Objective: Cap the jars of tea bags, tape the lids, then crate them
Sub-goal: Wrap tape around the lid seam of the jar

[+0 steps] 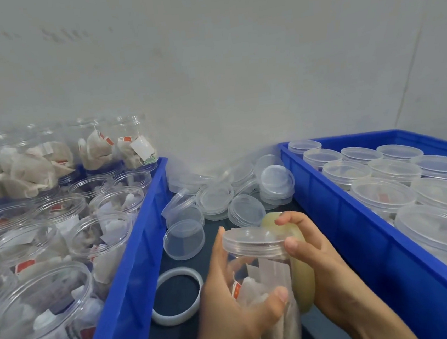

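Capped jar (263, 283) of tea bags held upright between two blue crates, low centre. Left hand (230, 305) grips jar body; right hand (316, 264) holds tape roll (304, 279) against its lid (254, 241). Loose lids (219, 197) behind.

Brightness: even, cool, fairly bright; no dark areas.
Source: diffuse, apparently overhead; lamp itself unseen.
Shadows: faint and soft, beneath the loose lids (235, 192).
Glare: small highlights along clear jar rims in the left crate (133, 262).
Sharpness: generally soft; the far wall (233, 59) hazy.
Distortion: wide-angle bending, crate edges curve towards the frame edges.
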Demonstrator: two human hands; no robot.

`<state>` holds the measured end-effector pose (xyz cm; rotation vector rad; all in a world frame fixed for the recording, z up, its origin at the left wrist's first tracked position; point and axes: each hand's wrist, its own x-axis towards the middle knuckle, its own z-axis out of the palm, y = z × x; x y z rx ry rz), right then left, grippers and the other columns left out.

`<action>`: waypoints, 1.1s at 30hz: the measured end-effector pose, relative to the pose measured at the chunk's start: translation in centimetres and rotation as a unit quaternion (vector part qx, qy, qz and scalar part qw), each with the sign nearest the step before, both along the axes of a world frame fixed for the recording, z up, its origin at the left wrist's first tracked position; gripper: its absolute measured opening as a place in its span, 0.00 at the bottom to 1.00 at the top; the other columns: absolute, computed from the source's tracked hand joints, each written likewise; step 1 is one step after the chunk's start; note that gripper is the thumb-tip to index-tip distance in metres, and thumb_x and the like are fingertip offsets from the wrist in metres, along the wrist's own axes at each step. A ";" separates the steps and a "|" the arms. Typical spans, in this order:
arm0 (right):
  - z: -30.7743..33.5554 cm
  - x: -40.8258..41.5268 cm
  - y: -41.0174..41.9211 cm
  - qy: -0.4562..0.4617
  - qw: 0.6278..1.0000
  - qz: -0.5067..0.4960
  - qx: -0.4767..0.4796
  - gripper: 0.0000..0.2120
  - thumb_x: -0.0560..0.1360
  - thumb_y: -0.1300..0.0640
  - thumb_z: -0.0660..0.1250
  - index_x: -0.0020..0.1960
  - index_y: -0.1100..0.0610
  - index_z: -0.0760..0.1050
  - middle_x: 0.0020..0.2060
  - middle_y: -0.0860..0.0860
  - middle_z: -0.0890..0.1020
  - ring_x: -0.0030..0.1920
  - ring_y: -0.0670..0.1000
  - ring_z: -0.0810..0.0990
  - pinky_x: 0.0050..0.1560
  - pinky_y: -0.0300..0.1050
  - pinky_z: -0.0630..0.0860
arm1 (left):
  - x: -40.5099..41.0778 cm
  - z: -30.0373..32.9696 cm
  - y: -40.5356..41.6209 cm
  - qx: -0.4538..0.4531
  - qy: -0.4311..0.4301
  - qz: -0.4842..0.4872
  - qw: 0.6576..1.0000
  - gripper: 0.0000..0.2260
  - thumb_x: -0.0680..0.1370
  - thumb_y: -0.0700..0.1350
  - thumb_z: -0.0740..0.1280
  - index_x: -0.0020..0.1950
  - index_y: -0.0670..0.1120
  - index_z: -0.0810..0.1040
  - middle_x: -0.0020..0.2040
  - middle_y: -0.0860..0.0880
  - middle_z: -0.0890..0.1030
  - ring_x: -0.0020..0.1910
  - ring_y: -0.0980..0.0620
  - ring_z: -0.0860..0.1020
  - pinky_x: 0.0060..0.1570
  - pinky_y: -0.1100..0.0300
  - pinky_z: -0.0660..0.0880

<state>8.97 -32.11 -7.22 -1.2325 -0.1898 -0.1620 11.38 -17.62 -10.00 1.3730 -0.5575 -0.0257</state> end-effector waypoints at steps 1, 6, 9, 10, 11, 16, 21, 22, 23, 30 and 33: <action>0.0 0.1 0.2 -0.005 1.000 -0.003 0.008 0.26 0.52 0.49 0.81 0.46 0.51 0.76 0.42 0.58 0.82 0.40 0.55 0.81 0.41 0.44 0.79 | 0.0 -0.1 -0.1 0.005 0.003 0.011 1.000 0.49 0.53 0.52 0.74 0.72 0.54 0.60 0.62 0.69 0.73 0.61 0.65 0.74 0.51 0.71 0.73; 0.0 0.1 0.8 0.003 0.999 -0.033 0.009 0.32 0.45 0.43 0.83 0.44 0.52 0.75 0.43 0.58 0.80 0.40 0.54 0.80 0.38 0.44 0.78 | -0.1 -0.4 -0.2 0.024 0.030 0.046 0.998 0.51 0.51 0.53 0.73 0.69 0.66 0.50 0.67 0.59 0.72 0.60 0.72 0.70 0.49 0.77 0.70; 0.0 0.1 1.0 0.002 0.998 -0.062 0.002 0.25 0.50 0.49 0.80 0.44 0.52 0.76 0.44 0.55 0.82 0.40 0.51 0.82 0.39 0.41 0.79 | 0.0 -0.3 0.1 0.027 0.020 0.028 0.999 0.53 0.53 0.53 0.73 0.74 0.59 0.53 0.61 0.62 0.77 0.60 0.69 0.73 0.50 0.74 0.72; 0.1 0.1 1.2 0.003 0.998 -0.069 -0.003 0.23 0.52 0.49 0.77 0.46 0.51 0.77 0.44 0.54 0.82 0.40 0.50 0.82 0.39 0.39 0.79 | 0.2 -0.2 0.2 0.025 0.015 0.015 0.999 0.51 0.53 0.53 0.73 0.74 0.55 0.56 0.60 0.62 0.78 0.60 0.65 0.75 0.50 0.71 0.73; 0.1 0.1 1.3 0.005 0.997 -0.073 -0.020 0.23 0.54 0.47 0.75 0.48 0.49 0.78 0.43 0.51 0.84 0.42 0.48 0.83 0.39 0.37 0.78 | 0.4 -0.2 0.2 0.017 0.016 0.002 1.000 0.50 0.53 0.52 0.74 0.74 0.52 0.58 0.60 0.59 0.78 0.60 0.62 0.76 0.50 0.68 0.74; 0.1 0.3 1.7 0.016 0.983 -0.087 -0.159 0.51 0.46 0.27 0.74 0.67 0.30 0.60 0.55 0.29 0.75 0.54 0.30 0.75 0.43 0.27 0.75 | 0.7 0.3 0.3 -0.039 0.052 0.009 0.998 0.54 0.47 0.61 0.81 0.69 0.51 0.65 0.58 0.56 0.81 0.56 0.58 0.80 0.52 0.62 0.77; -0.1 0.1 1.3 0.066 0.975 -0.027 -0.211 0.43 0.63 0.50 0.76 0.71 0.41 0.57 0.44 0.49 0.85 0.46 0.47 0.84 0.45 0.35 0.78 | 1.5 0.5 1.6 -0.019 0.041 0.207 0.977 0.40 0.55 0.60 0.80 0.65 0.59 0.69 0.55 0.61 0.81 0.54 0.60 0.79 0.54 0.57 0.73; -0.1 0.2 1.3 0.066 0.969 -0.071 -0.228 0.30 0.67 0.54 0.73 0.67 0.46 0.68 0.39 0.49 0.85 0.41 0.46 0.83 0.42 0.34 0.77 | 1.7 0.5 1.8 0.007 0.033 0.259 0.965 0.44 0.55 0.61 0.80 0.69 0.59 0.67 0.57 0.60 0.80 0.55 0.59 0.78 0.54 0.57 0.73; -0.2 0.3 1.4 0.051 0.955 -0.129 -0.262 0.18 0.71 0.54 0.70 0.61 0.47 0.75 0.36 0.45 0.83 0.38 0.43 0.81 0.40 0.32 0.75 | 1.8 0.5 2.1 0.050 0.017 0.314 0.948 0.48 0.55 0.60 0.79 0.72 0.58 0.64 0.59 0.59 0.78 0.56 0.57 0.78 0.55 0.57 0.73; -0.6 -0.2 0.9 -0.136 0.729 -0.371 -0.558 0.18 0.75 0.44 0.58 0.60 0.46 0.78 0.35 0.44 0.80 0.32 0.46 0.77 0.30 0.47 0.76 | 2.4 0.4 2.5 0.140 -0.003 0.415 0.899 0.51 0.55 0.59 0.77 0.75 0.54 0.61 0.62 0.48 0.77 0.57 0.48 0.76 0.53 0.59 0.69; -0.6 0.2 0.4 -0.157 0.669 -0.381 -0.619 0.17 0.74 0.50 0.61 0.59 0.53 0.79 0.34 0.48 0.78 0.29 0.49 0.75 0.25 0.45 0.73 | 2.4 0.3 2.5 0.115 0.006 0.357 0.927 0.49 0.55 0.59 0.79 0.73 0.57 0.64 0.54 0.59 0.79 0.51 0.58 0.77 0.51 0.62 0.69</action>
